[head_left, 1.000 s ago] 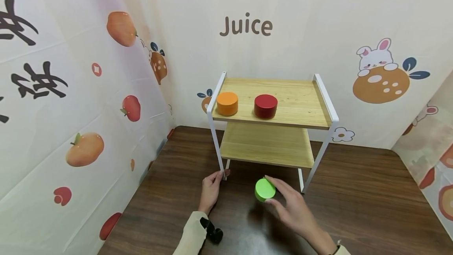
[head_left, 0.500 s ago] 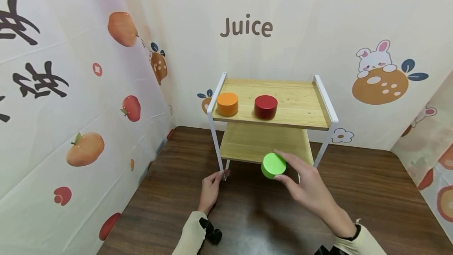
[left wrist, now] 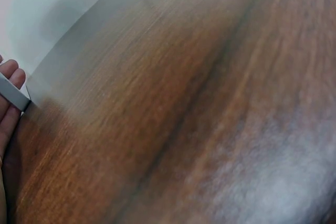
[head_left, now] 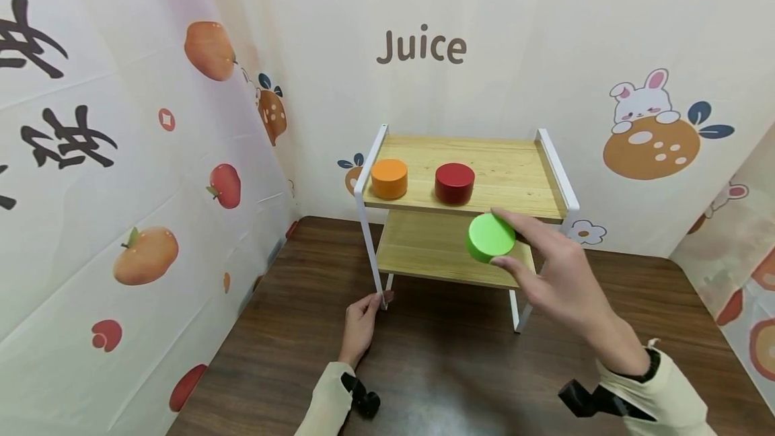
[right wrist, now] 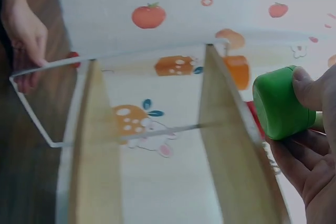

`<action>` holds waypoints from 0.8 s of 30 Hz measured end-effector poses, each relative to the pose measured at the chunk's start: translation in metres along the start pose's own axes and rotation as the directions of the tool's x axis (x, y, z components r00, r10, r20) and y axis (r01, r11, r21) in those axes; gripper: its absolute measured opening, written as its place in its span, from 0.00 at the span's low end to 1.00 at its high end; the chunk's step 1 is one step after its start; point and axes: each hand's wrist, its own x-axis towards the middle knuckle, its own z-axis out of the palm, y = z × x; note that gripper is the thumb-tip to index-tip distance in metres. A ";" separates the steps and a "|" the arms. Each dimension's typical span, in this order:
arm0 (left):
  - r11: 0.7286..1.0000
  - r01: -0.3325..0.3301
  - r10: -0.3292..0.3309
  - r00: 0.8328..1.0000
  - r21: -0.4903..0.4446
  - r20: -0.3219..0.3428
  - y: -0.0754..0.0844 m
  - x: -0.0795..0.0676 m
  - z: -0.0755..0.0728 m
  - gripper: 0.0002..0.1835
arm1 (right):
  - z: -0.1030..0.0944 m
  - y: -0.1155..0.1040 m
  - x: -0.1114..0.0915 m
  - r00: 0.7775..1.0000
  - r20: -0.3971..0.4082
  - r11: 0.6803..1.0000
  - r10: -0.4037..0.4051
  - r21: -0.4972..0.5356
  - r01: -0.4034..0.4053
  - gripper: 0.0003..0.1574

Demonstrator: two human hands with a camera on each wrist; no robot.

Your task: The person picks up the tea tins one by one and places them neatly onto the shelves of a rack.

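My right hand point(head_left: 566, 278) pinches a short green cylinder point(head_left: 489, 237) between thumb and fingers, in front of the two-tier shelf just below its top board's front edge. In the right wrist view the green cylinder point(right wrist: 281, 103) has rounded edges, and the fingers point(right wrist: 296, 163) lie beneath it. Low at the front left, my left hand point(head_left: 359, 328) holds the foot of the white shelf leg point(head_left: 370, 247); the left wrist view catches only its fingertips point(left wrist: 17, 77) around that white bar. On the top board point(head_left: 508, 170) stand an orange cylinder point(head_left: 389, 179) at the left and a dark red cylinder point(head_left: 455, 184) beside it.
The lower wooden board point(head_left: 436, 247) hangs below the top one, between white metal side frames. The shelf stands on a dark wood table point(head_left: 290, 348). Printed fabric walls point(head_left: 521, 52) close off the back and sides.
My right hand has lifted the green cylinder from low over the table, up and to the right, to near the top board's edge. The left hand stays at the leg.
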 end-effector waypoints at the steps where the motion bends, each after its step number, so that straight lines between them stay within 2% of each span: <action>1: 1.000 0.002 -0.002 1.000 -0.003 0.002 0.000 0.000 0.000 0.19 | -0.004 0.000 0.003 1.000 -0.006 1.000 -0.003 -0.013 0.003 0.48; 6: 1.000 0.005 -0.005 1.000 -0.020 0.006 -0.002 0.000 0.000 0.18 | -0.021 0.003 0.018 0.999 -0.035 0.999 -0.015 -0.030 0.014 0.50; 11: 1.000 0.011 -0.011 1.000 -0.016 0.014 -0.001 0.000 -0.001 0.18 | -0.029 0.011 0.028 0.996 -0.086 0.998 -0.029 -0.054 0.025 0.50; 17: 1.000 0.012 -0.011 1.000 -0.023 0.012 -0.001 0.001 -0.001 0.18 | -0.032 0.022 0.033 0.992 -0.127 0.996 0.008 -0.086 -0.019 0.48; 24: 1.000 -0.017 0.018 1.000 -0.025 0.010 -0.002 0.001 0.000 0.19 | -0.032 0.033 0.031 0.986 -0.148 0.987 0.078 -0.130 -0.098 0.45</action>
